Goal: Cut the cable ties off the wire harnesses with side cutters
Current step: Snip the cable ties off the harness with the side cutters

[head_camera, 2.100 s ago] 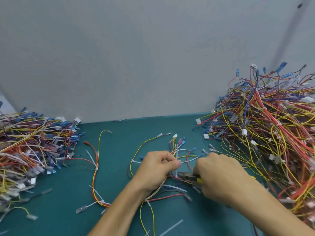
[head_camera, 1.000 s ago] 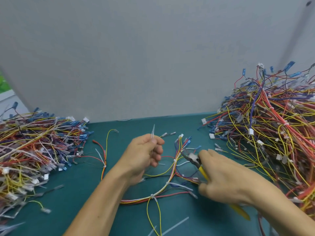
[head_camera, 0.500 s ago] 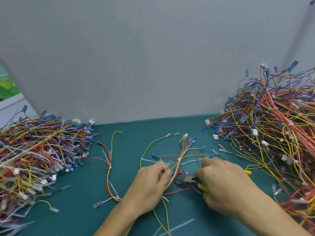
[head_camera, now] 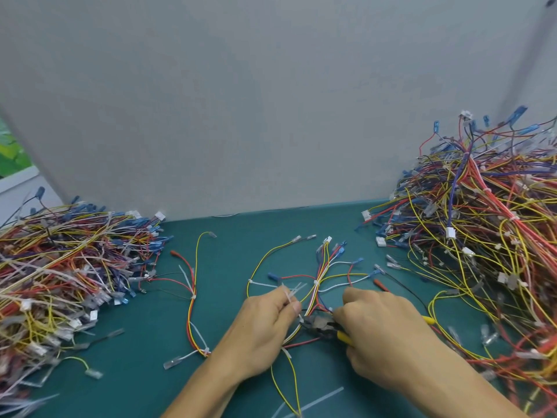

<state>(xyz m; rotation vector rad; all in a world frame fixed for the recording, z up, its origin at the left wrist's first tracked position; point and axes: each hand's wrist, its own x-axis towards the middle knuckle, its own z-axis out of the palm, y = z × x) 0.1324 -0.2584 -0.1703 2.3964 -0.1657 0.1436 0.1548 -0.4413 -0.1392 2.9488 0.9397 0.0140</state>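
Head view: two hands, one pair of side cutters [head_camera: 319, 324], two big harness heaps, left [head_camera: 66, 267] and right [head_camera: 482, 236], both cut off by the frame. The left hand [head_camera: 265, 330] pinches white cable ties [head_camera: 291, 292] at the harness [head_camera: 320, 279] mid-worktop [head_camera: 150, 342]. The right hand [head_camera: 382, 336] is wrapped around the cutters, hiding most of the yellow handles. Can't tell if the blades are on a tie.

Left hand [head_camera: 265, 330] and right hand [head_camera: 382, 333] lie close together, fingers [head_camera: 291, 307] curled.
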